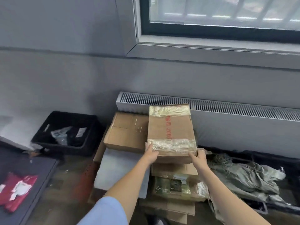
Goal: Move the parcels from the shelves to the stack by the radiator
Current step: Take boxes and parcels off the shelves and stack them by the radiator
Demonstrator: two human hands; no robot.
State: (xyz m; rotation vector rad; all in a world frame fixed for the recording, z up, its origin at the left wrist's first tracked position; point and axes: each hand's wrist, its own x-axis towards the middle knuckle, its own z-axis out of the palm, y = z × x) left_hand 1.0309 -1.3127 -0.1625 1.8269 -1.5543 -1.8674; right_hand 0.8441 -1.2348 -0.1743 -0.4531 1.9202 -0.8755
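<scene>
Center frame, both hands are on a taped cardboard box (pixel 170 132): left hand (pixel 151 153) grips its near-left corner, right hand (pixel 198 157) pinches the near-right edge. It's on top of the parcel stack (pixel 175 181), just in front of the radiator (pixel 227 108).

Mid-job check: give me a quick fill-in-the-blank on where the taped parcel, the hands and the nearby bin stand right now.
1. Both hands, the left hand and the right hand, grip the near edge of the taped cardboard parcel, which bears ____ printed characters.
2. The parcel sits in front of the white ____ under the window.
3. The plain cardboard box lies to the parcel's ____.
4. The bin left of the boxes is ____ in colour.

Missing words: red; radiator; left; black
</scene>
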